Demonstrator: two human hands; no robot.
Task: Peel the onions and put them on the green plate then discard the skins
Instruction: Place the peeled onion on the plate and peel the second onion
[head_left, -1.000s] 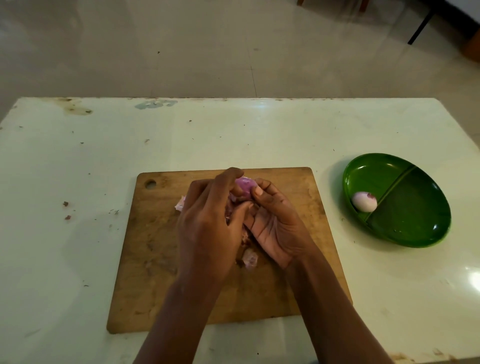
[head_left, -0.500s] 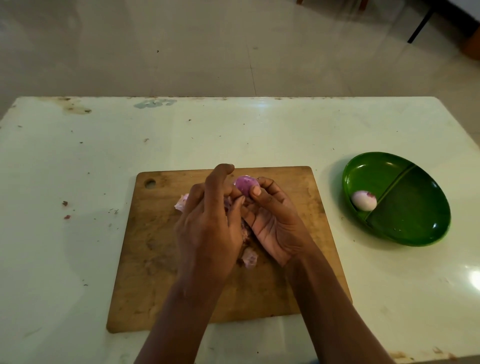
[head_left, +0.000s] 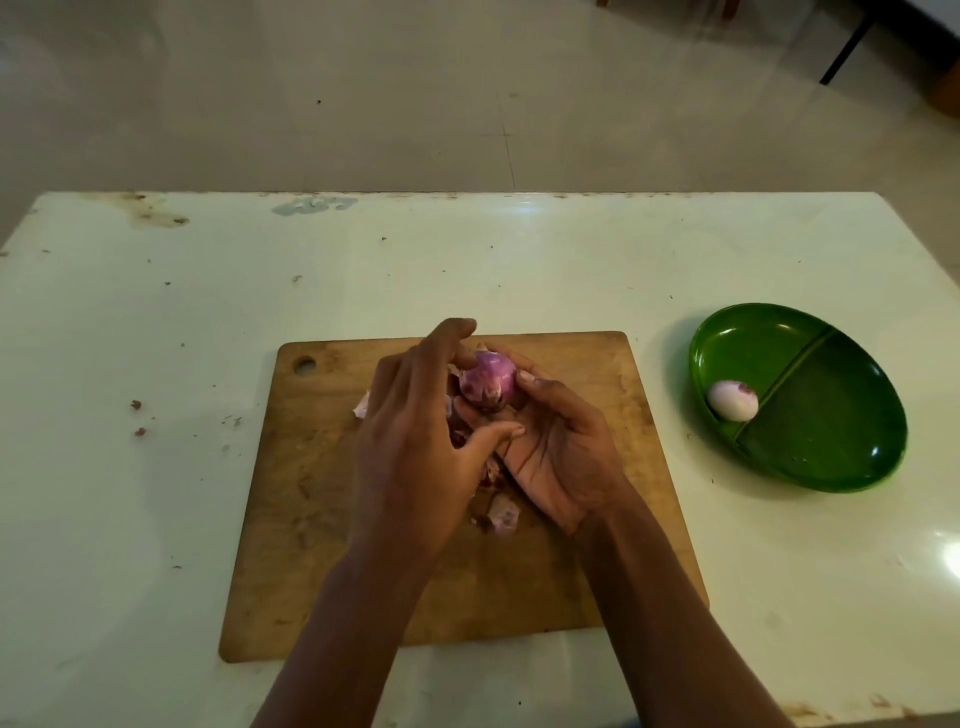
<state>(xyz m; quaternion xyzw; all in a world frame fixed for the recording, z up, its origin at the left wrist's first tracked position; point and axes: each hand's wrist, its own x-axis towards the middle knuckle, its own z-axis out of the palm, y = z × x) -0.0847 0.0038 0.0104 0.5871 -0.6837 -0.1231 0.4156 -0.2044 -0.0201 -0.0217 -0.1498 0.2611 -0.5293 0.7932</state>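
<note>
Pale tiled floor lies behind a white, stained table (head_left: 156, 322), and on this table a wooden cutting board (head_left: 311, 493) sits directly under both hands.

The right hand (head_left: 561, 457) is turned palm up, and its curled fingers and thumb grip a purple onion (head_left: 488, 382) at the fingertips, lifted a little above the board. I think it is held so high and exposed so that the other hand can reach the skin from every side.

The left hand (head_left: 410, 441) hangs over it from the left, the fingers loosely spread and nearly straight, the thumb held apart below. It holds nothing that I can see. Its fingertips are just beside the onion, but whether they touch the skin is hidden.

Loose skins (head_left: 503, 514) lie on the board beneath and between the two hands, probably dropped there to be collected together at the end.

Well to the right of the right hand stands the green plate (head_left: 831, 467). One peeled onion (head_left: 733, 400) rests in the compartment nearer to the hands, against the divider. The onion in the hand looks partly purple, so the peeling seems not finished.
</note>
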